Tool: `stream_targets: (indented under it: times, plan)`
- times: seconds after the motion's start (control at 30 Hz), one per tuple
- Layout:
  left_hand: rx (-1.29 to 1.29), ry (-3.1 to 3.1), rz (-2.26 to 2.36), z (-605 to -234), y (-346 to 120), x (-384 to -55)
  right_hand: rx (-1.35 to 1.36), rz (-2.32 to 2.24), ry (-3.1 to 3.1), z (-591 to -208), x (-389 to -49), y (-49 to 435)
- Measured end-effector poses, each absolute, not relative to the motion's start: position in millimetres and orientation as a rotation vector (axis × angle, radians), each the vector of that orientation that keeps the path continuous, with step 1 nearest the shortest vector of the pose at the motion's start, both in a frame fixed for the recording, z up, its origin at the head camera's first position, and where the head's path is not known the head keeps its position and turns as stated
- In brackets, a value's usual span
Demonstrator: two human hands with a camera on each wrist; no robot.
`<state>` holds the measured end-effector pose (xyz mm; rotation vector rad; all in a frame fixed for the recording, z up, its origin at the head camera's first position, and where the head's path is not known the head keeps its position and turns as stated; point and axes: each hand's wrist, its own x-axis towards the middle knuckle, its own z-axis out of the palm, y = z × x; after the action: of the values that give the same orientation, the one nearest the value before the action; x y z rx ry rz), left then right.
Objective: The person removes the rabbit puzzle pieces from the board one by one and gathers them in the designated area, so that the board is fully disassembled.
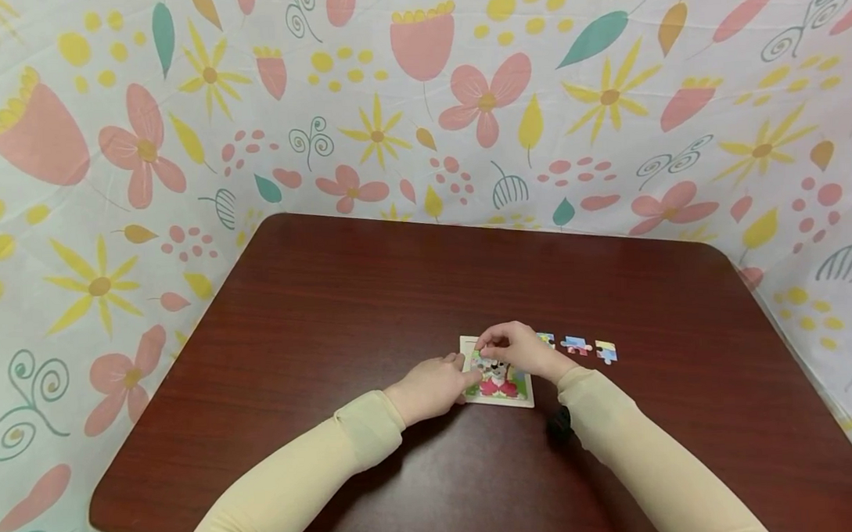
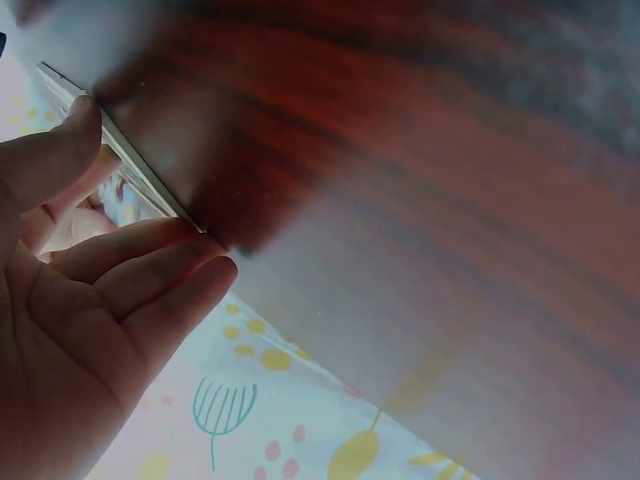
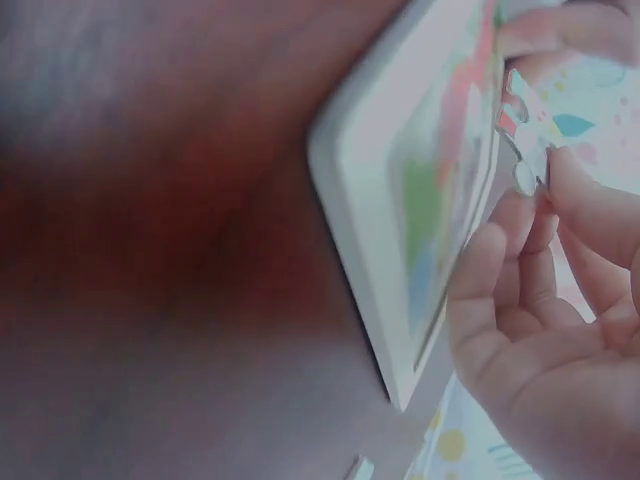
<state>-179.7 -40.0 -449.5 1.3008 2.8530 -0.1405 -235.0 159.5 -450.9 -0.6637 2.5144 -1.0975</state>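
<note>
A jigsaw puzzle board [image 1: 497,403] with a pale frame lies on the table, its picture showing a cartoon figure in red. My left hand [image 1: 433,385] holds the board's left edge, the thumb over the picture and the other fingers along the side. In the left wrist view, fingers [image 2: 165,285] meet the thin edge of the board [image 2: 150,180]. Over the upper part of the picture, my right hand [image 1: 520,349] pinches a puzzle piece [image 3: 530,150] between thumb and fingertips. The right wrist view shows that piece tilted up beside the frame; the head view mostly hides it.
Right of the board lie loose puzzle pieces: one partly hidden by the right hand [image 1: 547,338], a blue and red piece [image 1: 577,344] and a yellow and blue piece [image 1: 606,352]. A dark object [image 1: 560,426] shows under the right wrist. A flower-patterned cloth [image 1: 365,135] hangs behind the brown table [image 1: 314,301].
</note>
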Motion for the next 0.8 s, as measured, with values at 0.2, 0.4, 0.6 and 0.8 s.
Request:
stream_targets:
  times: [0.2,0.4,0.6,0.8]
  plan:
    - [1.275,2.848,-0.114,-449,-39,-180,-0.606,-1.118,2.500,-445,-233,174]
    - [1.272,2.851,-0.108,-449,-38,-179,-0.526,-1.111,2.496,-446,-229,190]
    - [1.264,2.852,-0.090,-448,-38,-178,-0.498,-1.107,2.506,-446,-226,208]
    - [1.264,2.853,-0.091,-447,-38,-178,-0.462,-1.066,2.558,-449,-223,225]
